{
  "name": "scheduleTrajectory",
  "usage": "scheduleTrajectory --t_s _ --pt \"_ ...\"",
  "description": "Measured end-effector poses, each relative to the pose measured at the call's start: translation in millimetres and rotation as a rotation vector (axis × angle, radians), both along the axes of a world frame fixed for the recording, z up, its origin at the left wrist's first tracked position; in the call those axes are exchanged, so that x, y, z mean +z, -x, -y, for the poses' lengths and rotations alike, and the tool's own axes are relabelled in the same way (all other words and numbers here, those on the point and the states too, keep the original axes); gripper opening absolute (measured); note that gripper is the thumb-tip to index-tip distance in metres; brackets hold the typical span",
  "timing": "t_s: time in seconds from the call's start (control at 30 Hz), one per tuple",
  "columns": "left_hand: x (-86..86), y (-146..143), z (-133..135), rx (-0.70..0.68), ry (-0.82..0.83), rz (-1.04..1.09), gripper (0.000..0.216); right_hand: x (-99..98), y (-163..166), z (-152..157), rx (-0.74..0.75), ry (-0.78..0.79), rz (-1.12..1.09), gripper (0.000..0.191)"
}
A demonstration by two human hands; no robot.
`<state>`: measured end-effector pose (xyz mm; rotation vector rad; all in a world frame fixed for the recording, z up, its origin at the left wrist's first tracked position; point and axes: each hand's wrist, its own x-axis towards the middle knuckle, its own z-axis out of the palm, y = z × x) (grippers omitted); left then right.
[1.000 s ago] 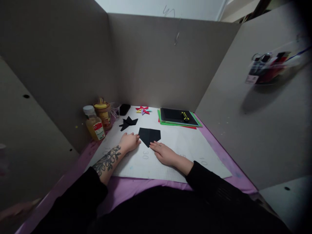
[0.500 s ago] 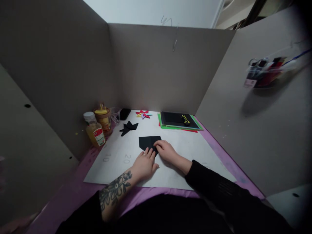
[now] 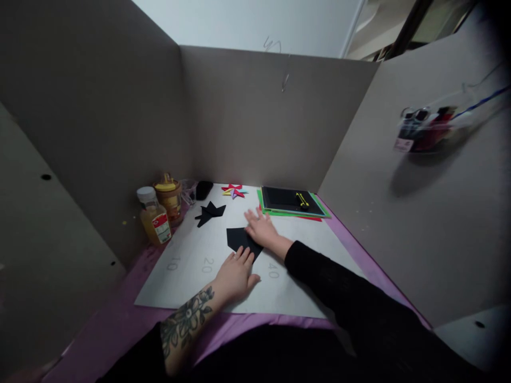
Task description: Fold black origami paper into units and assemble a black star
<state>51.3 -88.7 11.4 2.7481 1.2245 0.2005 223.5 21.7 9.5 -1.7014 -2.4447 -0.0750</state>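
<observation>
A folded piece of black paper (image 3: 238,238) lies flat on the white board (image 3: 303,266). My left hand (image 3: 235,274) rests with its fingertips on the paper's lower edge, fingers stretched out. Across the paper's upper right part lies my right hand (image 3: 261,229), its fingers spread and hiding that corner. Neither hand grips anything. To the upper left is a folded black paper shape with points (image 3: 210,213). Behind it sits a multicoloured folded paper star (image 3: 233,191).
At the back right is a stack of coloured paper (image 3: 279,199) with a yellow-and-black tool (image 3: 302,201) on top. A juice bottle (image 3: 155,215), a brown cup (image 3: 171,199) and a black phone-like object (image 3: 204,190) stand left. Grey partitions (image 3: 255,117) enclose the table; a clear holder (image 3: 429,130) hangs right.
My right hand has opened from a pinch at the paper's right side and moved up and slightly left, flattening over its upper right part. My left hand has stayed nearly still.
</observation>
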Motion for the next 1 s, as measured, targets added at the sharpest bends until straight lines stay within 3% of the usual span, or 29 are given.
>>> scheduleTrajectory --t_s 0.07,0.1,0.2,0.23,0.3,0.4,0.5,0.6,0.7,0.87,1.0 --pt "0.0 -0.2 -0.4 0.002 -0.007 0.008 0.064 -6.2 6.4 -0.9 0.184 0.140 -0.013 0.052" --pt "0.3 -0.2 -0.6 0.002 -0.006 0.006 0.064 -8.4 5.4 -1.9 0.158 0.184 -0.014 0.049" --pt "1.1 0.7 -0.7 -0.006 0.009 -0.009 0.064 -9.5 -12.5 -2.7 -0.169 0.076 -0.063 0.051" --pt "1.2 1.3 -0.6 -0.011 0.012 -0.012 0.064 -9.1 -20.1 0.4 -0.186 -0.020 -0.082 0.053" --pt "1.2 2.5 -0.1 -0.011 0.009 -0.014 0.064 -10.3 -31.1 16.0 -0.039 -0.136 -0.096 0.054" --pt "1.8 2.1 0.1 -0.005 0.004 -0.023 0.067 -17.2 -31.2 58.0 0.235 0.029 -0.101 0.053" --pt "5.5 -3.9 -6.5 -0.003 0.017 -0.048 0.077 -21.4 -22.3 98.4 0.273 0.079 -0.130 0.053" --pt "8.9 -14.4 -27.0 -0.002 0.095 -0.068 0.078 -17.3 -17.9 116.4 0.309 0.087 -0.158 0.050" --pt "5.9 -23.8 -56.9 -0.073 0.226 -0.043 0.064 -11.2 -17.8 117.1 0.333 0.072 -0.176 0.042" --pt "-6.6 -25.4 -98.1 0.087 0.105 -0.004 0.055 -9.1 -18.3 115.8 0.308 0.083 -0.171 0.050" --pt "-8.3 -6.2 -117.8 0.207 0.094 -0.024 0.051 -8.9 -19.1 118.5 0.282 0.106 -0.188 0.049"
